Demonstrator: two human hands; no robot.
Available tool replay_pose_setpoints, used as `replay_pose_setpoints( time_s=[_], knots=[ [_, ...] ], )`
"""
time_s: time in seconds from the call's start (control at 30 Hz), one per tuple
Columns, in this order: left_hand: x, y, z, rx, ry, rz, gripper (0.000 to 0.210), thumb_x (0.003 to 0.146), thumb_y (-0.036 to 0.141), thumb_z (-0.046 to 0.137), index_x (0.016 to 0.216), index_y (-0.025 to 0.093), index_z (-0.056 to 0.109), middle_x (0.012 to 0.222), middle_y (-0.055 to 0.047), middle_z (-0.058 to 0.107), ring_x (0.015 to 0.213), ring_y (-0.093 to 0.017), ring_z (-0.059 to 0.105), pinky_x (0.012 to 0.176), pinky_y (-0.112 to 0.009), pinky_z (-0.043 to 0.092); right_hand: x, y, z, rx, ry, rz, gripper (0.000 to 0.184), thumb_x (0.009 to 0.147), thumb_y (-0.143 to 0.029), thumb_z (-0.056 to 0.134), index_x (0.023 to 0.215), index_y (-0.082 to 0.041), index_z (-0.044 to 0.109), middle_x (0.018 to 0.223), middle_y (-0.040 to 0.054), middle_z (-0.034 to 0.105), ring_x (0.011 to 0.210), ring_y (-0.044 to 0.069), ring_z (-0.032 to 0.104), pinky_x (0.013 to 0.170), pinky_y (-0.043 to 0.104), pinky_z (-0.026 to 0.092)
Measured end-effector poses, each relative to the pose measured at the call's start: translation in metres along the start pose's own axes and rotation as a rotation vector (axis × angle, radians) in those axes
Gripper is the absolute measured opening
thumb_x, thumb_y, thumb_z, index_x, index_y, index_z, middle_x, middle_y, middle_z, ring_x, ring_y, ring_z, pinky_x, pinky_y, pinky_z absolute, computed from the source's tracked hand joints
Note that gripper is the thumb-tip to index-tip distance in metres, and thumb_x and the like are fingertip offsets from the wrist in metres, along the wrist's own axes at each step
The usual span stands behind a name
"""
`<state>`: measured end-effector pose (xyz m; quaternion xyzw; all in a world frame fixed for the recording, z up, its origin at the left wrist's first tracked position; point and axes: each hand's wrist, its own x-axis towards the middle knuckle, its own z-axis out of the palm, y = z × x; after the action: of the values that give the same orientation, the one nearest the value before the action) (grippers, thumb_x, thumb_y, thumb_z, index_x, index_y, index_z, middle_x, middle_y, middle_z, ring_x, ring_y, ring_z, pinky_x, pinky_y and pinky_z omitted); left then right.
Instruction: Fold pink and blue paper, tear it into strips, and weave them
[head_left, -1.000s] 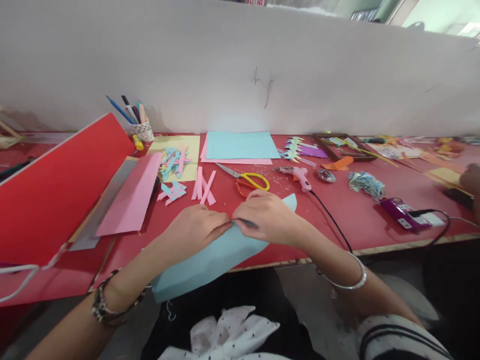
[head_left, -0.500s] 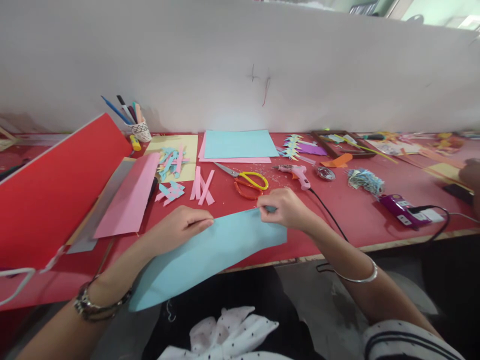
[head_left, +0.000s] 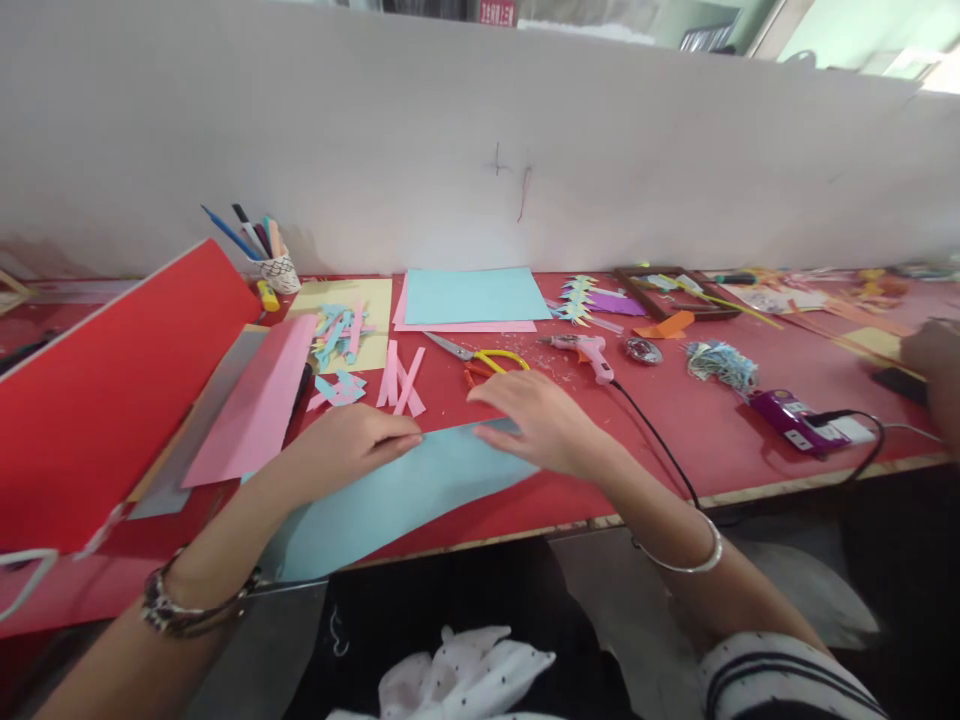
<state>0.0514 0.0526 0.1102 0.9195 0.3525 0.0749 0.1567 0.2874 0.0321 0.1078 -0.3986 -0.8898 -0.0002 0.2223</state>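
A light blue sheet of paper (head_left: 405, 500) lies slantwise over the table's front edge. At its far edge, my left hand (head_left: 356, 445) is closed on it, thumb resting along the top. My right hand (head_left: 544, 420) is open over the sheet's right end, thumb and fingers apart; whether it touches the paper is hard to tell. Just beyond that hand are scissors (head_left: 499, 358) with yellow and red handles, the red one partly covered. Pink paper strips (head_left: 403, 378) lie to the left of the scissors, near small blue and pink pieces (head_left: 339, 388).
A pink glue gun (head_left: 592, 352) with a black cord lies right of the scissors, near a purple power socket (head_left: 791, 420). Blue and pink sheets (head_left: 476, 296) are stacked at the back. A red bag (head_left: 127, 380) leans at left. Another person's hand (head_left: 934, 355) shows at far right.
My right hand has gone from a closed grip on the paper to spread fingers, shifting slightly left. The blue sheet's near edge has moved up, and it lies flatter. My left hand stays nearly put.
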Motion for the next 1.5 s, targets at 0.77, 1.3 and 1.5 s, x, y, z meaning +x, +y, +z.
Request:
replay_pose_setpoints(
  time_s=[0.77,1.3,1.5],
  knots=[
    [-0.026,-0.029,0.009,0.717,0.586,0.385,0.031,0.078,0.007,0.036,0.050,0.020,0.042,0.038,0.007,0.044,0.038,-0.009,0.035,0.047,-0.023,0.029,-0.014,0.002,-0.008,0.282,-0.132,0.087,0.031,0.085,-0.027,0.039,0.056,-0.016,0.045,0.051,-0.0048,0.039,0.047,0.005,0.033,0.049,0.015,0.026],
    [0.001,0.010,0.014,0.362,0.377,0.242,0.033,0.088,0.030,0.029,0.076,0.017,0.057,0.072,-0.003,0.062,0.069,-0.015,0.055,0.062,-0.027,0.039,0.005,-0.001,0.006,-0.020,0.077,-0.250,0.033,0.088,-0.029,0.036,0.068,-0.017,0.059,0.061,0.0012,0.059,0.059,0.010,0.049,0.060,0.020,0.033],
    [0.017,0.017,0.018,0.281,0.320,0.222,0.039,0.088,0.027,0.029,0.060,0.016,0.053,0.054,0.000,0.057,0.051,-0.012,0.052,0.048,-0.024,0.030,0.014,-0.014,0.019,-0.209,0.215,-0.252,0.026,0.080,-0.014,0.036,0.061,-0.017,0.054,0.054,-0.0014,0.052,0.052,0.009,0.041,0.061,0.022,0.032]
  ],
)
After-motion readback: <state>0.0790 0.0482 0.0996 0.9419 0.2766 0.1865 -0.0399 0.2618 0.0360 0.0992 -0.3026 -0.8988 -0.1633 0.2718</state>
